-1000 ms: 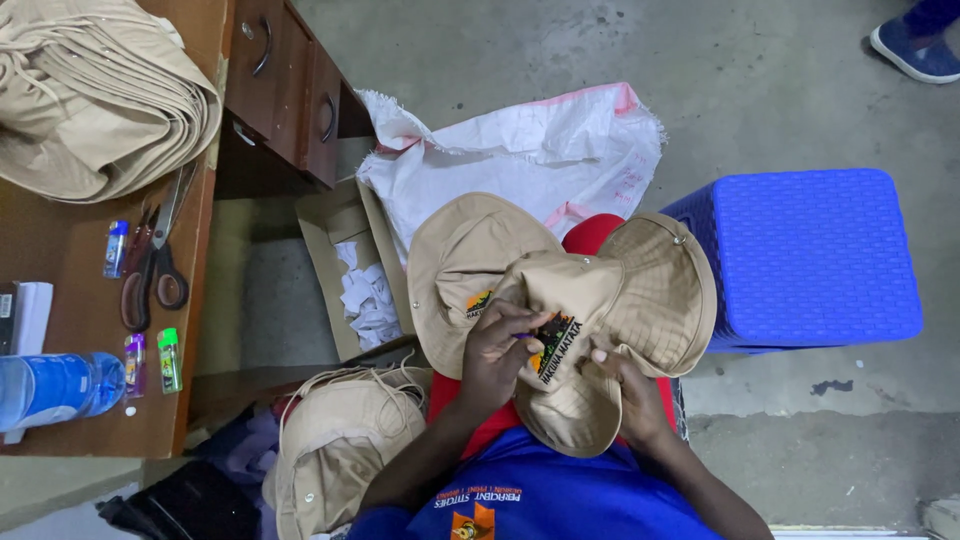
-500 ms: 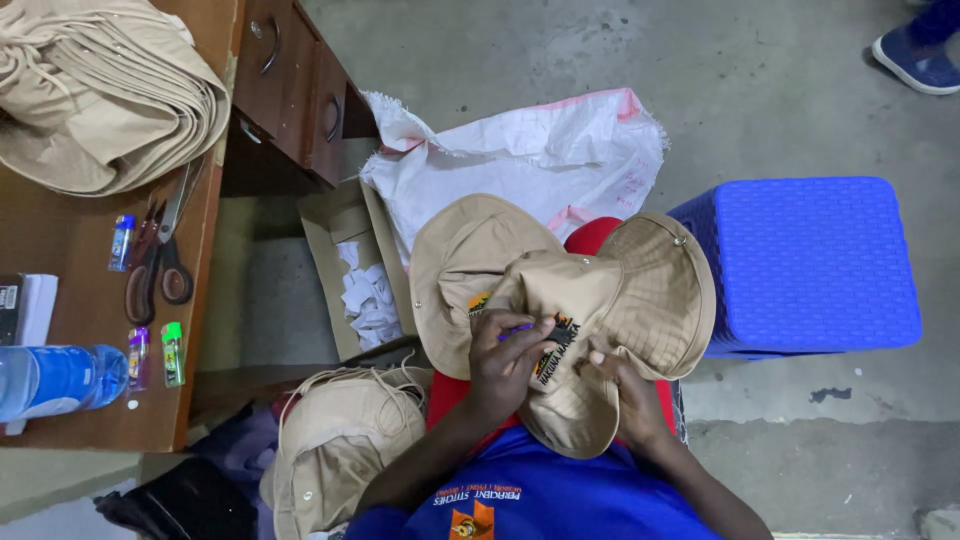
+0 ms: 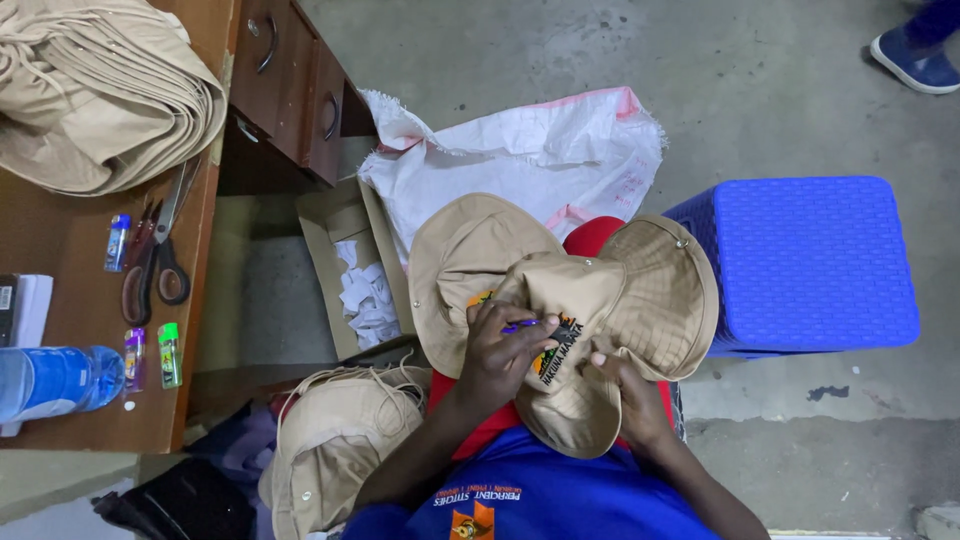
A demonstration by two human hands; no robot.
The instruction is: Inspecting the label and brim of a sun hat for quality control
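Observation:
A khaki wide-brimmed hat (image 3: 640,290) lies on my lap, crown up, with a dark embroidered emblem (image 3: 558,350) on its front. My left hand (image 3: 498,355) rests on the crown beside the emblem and pinches a small purple tool (image 3: 520,325), whose tip points at the stitching. My right hand (image 3: 632,400) grips the hat's lower side, with the thumb next to the emblem. I cannot tell what kind of tool it is.
A wooden desk (image 3: 70,250) at the left bears folded khaki cloth (image 3: 100,90), scissors (image 3: 150,265), small lighters (image 3: 168,352) and a water bottle (image 3: 50,380). On the floor are a cardboard box (image 3: 345,285) of white scraps, a white sack (image 3: 520,160), more hats (image 3: 335,440), a blue plastic stool (image 3: 805,265) and another person's shoe (image 3: 915,60).
My left hand's fingers have shifted slightly beside the emblem with the purple tool. The hat and my right hand have stayed nearly still.

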